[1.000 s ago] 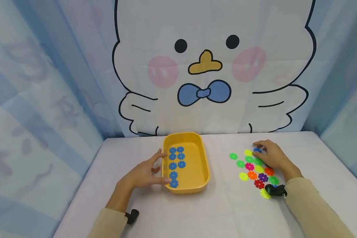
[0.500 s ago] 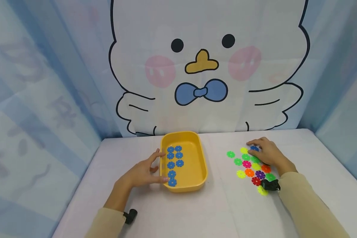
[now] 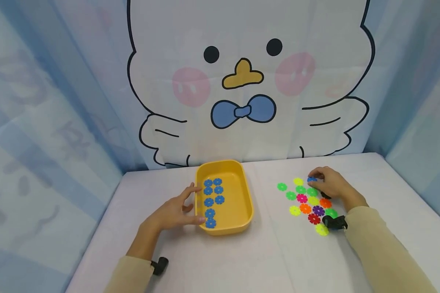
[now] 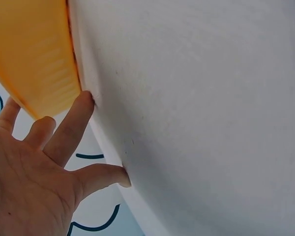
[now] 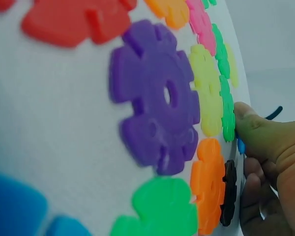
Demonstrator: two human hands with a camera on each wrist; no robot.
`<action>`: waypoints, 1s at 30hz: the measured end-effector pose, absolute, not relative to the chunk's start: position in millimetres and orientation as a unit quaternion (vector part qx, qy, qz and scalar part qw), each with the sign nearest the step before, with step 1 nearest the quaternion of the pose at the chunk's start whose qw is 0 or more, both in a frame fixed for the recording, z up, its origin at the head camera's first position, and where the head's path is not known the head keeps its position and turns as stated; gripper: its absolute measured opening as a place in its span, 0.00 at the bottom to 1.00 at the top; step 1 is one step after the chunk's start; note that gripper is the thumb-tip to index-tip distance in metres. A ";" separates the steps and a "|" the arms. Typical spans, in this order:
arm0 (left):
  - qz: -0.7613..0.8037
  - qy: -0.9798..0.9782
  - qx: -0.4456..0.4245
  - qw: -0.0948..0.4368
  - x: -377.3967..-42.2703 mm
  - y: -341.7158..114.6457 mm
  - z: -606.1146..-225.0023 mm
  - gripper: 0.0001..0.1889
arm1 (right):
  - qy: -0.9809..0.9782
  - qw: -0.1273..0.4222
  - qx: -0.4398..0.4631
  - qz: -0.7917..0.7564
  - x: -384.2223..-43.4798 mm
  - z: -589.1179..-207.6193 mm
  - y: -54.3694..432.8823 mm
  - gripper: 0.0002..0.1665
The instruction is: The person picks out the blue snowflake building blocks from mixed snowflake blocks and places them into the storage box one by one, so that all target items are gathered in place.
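My left hand (image 3: 172,211) rests at the left side of a yellow tray (image 3: 247,191), fingers spread, thumb and a fingertip touching its rim. Blue snowflake discs (image 3: 218,190) lie in two columns along the tray's left half. In the left wrist view, the outstretched fingers of my left hand (image 4: 34,172) are beside the tray (image 4: 34,59). At the far end of a group of loose discs, my right hand (image 3: 331,183) pinches a blue snowflake disc (image 3: 311,179) between thumb and fingers. Only a sliver of that blue disc (image 5: 241,146) shows by the thumb in the right wrist view.
Green, yellow, pink, orange, red and purple discs (image 3: 318,210) lie around and below the right hand. A black disc (image 3: 326,195) is partly under it. White cloth (image 3: 264,252) covers the table. A cartoon-printed curtain (image 3: 242,138) hangs behind.
My right hand's thumb and fingers have closed in on the blue disc at the far end of the group. My left hand stays at the tray. The head view has shifted slightly.
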State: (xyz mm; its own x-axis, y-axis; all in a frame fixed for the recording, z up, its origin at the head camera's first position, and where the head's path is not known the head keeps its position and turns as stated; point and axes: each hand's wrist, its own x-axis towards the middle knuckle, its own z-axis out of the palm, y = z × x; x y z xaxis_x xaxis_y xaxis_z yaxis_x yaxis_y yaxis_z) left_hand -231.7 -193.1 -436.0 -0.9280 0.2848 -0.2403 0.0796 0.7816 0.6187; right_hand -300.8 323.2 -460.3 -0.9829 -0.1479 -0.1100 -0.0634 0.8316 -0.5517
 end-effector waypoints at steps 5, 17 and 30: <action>0.313 0.931 0.105 0.159 -233.5 -195.5 -435.8 0.51 | 0.956 0.070 -0.040 -0.283 -301.8 -463.5 324.9 0.25; 0.322 0.927 0.106 0.160 -232.2 -196.6 -436.2 0.51 | 0.954 0.072 -0.018 -0.290 -298.1 -458.6 326.6 0.30; 0.331 0.924 0.099 0.163 -232.1 -198.2 -437.8 0.51 | 0.941 0.103 -0.055 -0.317 -298.2 -460.1 335.4 0.37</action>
